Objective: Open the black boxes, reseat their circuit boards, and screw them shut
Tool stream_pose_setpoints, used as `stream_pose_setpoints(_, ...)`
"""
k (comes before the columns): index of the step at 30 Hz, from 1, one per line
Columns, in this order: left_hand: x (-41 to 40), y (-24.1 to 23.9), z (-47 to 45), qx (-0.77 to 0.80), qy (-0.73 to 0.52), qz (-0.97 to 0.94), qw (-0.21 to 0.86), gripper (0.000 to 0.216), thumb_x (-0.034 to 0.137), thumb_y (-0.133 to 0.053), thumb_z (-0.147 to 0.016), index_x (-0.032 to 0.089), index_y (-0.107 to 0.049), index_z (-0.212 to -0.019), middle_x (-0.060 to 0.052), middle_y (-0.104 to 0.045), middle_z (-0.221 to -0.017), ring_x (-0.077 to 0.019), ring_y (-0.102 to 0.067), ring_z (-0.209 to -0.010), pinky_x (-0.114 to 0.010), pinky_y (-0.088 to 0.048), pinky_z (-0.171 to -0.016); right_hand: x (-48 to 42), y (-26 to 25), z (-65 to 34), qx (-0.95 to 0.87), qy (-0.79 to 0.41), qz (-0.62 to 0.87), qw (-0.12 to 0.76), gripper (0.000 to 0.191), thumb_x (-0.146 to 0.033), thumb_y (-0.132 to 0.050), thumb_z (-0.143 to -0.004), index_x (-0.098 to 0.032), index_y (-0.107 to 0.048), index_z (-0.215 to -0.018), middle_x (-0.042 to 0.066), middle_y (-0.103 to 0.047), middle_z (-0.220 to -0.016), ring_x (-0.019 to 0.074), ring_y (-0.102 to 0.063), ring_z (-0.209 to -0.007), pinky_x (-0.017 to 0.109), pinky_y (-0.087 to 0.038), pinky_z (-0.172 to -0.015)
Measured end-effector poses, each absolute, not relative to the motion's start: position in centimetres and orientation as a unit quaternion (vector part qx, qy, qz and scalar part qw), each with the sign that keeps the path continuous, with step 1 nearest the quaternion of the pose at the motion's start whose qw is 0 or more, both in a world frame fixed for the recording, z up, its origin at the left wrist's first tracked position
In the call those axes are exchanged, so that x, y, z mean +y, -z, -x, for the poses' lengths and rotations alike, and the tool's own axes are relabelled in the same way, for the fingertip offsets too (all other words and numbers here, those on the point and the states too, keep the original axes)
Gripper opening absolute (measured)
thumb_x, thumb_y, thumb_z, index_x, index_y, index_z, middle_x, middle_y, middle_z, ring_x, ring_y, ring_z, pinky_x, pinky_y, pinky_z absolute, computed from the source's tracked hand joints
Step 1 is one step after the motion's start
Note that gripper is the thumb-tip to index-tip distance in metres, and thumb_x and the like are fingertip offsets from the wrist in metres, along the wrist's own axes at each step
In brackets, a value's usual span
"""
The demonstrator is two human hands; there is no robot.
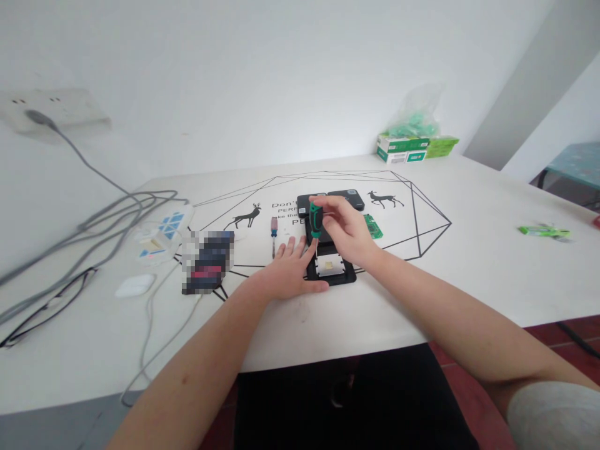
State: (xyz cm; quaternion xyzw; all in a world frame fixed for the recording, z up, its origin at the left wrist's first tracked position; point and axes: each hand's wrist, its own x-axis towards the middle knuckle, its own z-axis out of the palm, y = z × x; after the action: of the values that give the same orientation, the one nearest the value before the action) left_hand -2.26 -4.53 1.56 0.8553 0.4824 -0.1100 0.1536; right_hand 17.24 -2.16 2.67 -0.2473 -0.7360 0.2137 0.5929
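My right hand [347,228] is wrapped around the green-and-black handle of a screwdriver [315,219]. It stands upright, its tip down at the left side of an open black plastic case [349,275]. Inside the case lies a silver metal plate [330,265] with a small pale square on it. My left hand [293,269] rests with fingers spread at the left edge of the case, thumb along its near side and index finger close to the screwdriver's shaft. Behind my right hand sits a green circuit board [374,227], partly hidden.
Black flat boxes [347,199] lie behind the case. A second screwdriver [274,234] is left of it. Further left are a blurred-out phone-like slab [209,262], white mouse [135,285], glasses [51,306] and cables [112,215]. Green-white boxes [403,147] stand by the wall.
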Motion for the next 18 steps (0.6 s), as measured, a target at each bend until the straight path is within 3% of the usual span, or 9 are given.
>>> stream_pose_setpoints(3, -4.6, -1.73, 2.18, 0.478, 0.107, -0.857, 0.157, 0.128, 0.093, -0.046, -0.09, 0.013, 0.008, -0.175, -0.022, 0.013, -0.178, -0.0502, 0.012, -0.164, -0.066, -0.008, -0.131, -2.55, -2.5, -16.8, -0.717, -0.277, 0.268, 0.581, 0.04, -0.041, -0.078, -0.091, -0.03, -0.052, -0.119, 0.011, -0.074, -0.14, 0.0257, -0.076, -0.121, 0.047, -0.062, -0.102)
stream_pose_setpoints(5, -4.65, -1.85, 2.14, 0.478, 0.107, -0.857, 0.161, 0.128, 0.092, -0.047, -0.09, 0.013, 0.008, -0.175, -0.022, 0.012, -0.178, -0.0502, 0.011, -0.164, -0.066, -0.008, -0.131, -2.83, -2.54, -16.6, -0.71, -0.274, 0.292, 0.579, 0.048, -0.042, -0.085, -0.084, -0.03, -0.046, -0.111, 0.01, -0.078, -0.134, 0.0272, -0.077, -0.119, 0.049, -0.062, -0.102)
stream_pose_setpoints(9, -4.59, -1.73, 2.27, 0.477, 0.106, -0.857, 0.165, 0.129, 0.093, -0.047, -0.09, 0.015, 0.009, -0.175, -0.021, 0.011, -0.179, -0.05, 0.011, -0.164, -0.066, -0.008, -0.131, -3.15, -2.7, -16.67, -0.712, -0.221, 0.321, 0.584, 0.037, -0.034, -0.073, -0.092, -0.029, -0.043, -0.113, 0.013, -0.078, -0.132, 0.026, -0.078, -0.113, 0.048, -0.063, -0.097)
stream_pose_setpoints(12, -4.48, -1.4, 2.42, 0.475, 0.098, -0.859, 0.163, 0.129, 0.094, -0.047, -0.089, 0.017, 0.009, -0.175, -0.02, 0.011, -0.179, -0.0507, 0.011, -0.164, -0.067, -0.008, -0.13, -3.09, -2.76, -16.98, -0.725, -0.163, 0.312, 0.593, 0.033, -0.026, -0.065, -0.094, -0.027, -0.05, -0.123, 0.015, -0.072, -0.138, 0.0247, -0.075, -0.113, 0.041, -0.066, -0.086)
stream_pose_setpoints(15, -4.47, -1.25, 2.43, 0.477, 0.101, -0.858, 0.159, 0.128, 0.095, -0.045, -0.089, 0.017, 0.007, -0.175, -0.02, 0.012, -0.179, -0.0503, 0.012, -0.164, -0.066, -0.008, -0.131, -2.96, -2.84, -17.25, -0.733, -0.113, 0.303, 0.599, 0.034, -0.02, -0.06, -0.093, -0.025, -0.059, -0.127, 0.014, -0.068, -0.131, 0.0255, -0.07, -0.115, 0.036, -0.066, -0.075)
stream_pose_setpoints(18, -4.58, -1.43, 2.29, 0.481, 0.109, -0.856, 0.154, 0.128, 0.095, -0.044, -0.089, 0.015, 0.006, -0.175, -0.021, 0.011, -0.179, -0.0492, 0.012, -0.164, -0.064, -0.008, -0.132, -2.86, -3.02, -17.41, -0.746, -0.098, 0.286, 0.593, 0.04, -0.015, -0.051, -0.096, -0.026, -0.062, -0.132, 0.013, -0.068, -0.129, 0.026, -0.07, -0.116, 0.041, -0.069, -0.081)
